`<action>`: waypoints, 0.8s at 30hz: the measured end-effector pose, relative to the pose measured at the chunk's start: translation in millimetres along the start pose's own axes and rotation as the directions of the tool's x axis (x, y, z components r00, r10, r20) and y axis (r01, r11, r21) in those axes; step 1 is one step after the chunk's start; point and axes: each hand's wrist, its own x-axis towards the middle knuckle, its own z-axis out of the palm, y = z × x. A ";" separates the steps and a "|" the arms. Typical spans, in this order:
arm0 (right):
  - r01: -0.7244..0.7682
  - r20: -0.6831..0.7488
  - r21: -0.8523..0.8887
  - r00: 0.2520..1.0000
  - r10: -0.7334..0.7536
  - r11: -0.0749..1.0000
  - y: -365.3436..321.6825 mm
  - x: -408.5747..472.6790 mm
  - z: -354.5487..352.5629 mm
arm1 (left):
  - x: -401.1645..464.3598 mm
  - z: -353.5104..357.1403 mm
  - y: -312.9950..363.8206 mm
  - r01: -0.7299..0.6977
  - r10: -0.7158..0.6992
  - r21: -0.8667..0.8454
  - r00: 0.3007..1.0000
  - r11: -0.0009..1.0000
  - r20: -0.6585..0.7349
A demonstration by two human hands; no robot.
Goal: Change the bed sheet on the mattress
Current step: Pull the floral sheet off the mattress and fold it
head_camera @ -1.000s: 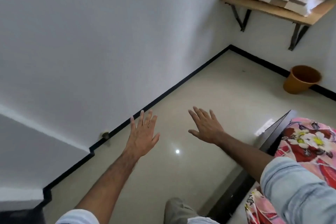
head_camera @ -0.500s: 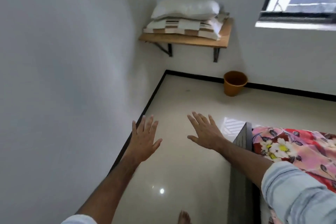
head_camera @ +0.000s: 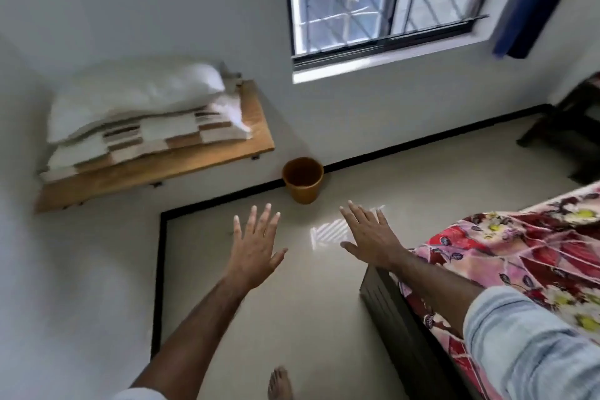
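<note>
Left hand and right hand, both spread and holding nothing, hover over the floor; floral bed sheet at 4 o'clock

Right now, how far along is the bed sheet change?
Nothing looks done: the red and pink floral sheet is on the bed. Nothing is in hand; the left hand and right hand are spread open and empty above the floor. Stripping it and fitting a fresh sheet remain.
</note>
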 end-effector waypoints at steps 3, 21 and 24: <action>-0.127 -0.037 -0.002 0.991 0.126 0.992 21.4 43.8 -13.5 | 87.2 -11.7 -18.8 -0.173 0.173 0.039 0.985 0.984 -0.002; -0.707 -0.083 0.156 0.686 0.723 0.689 324.7 242.2 -74.4 | 617.9 -54.2 127.0 -0.707 0.708 0.062 0.706 0.705 0.005; -0.749 -0.093 0.179 0.632 0.769 0.637 376.8 258.2 -105.6 | 689.2 -75.2 177.8 -0.759 0.759 0.007 0.651 0.651 -0.008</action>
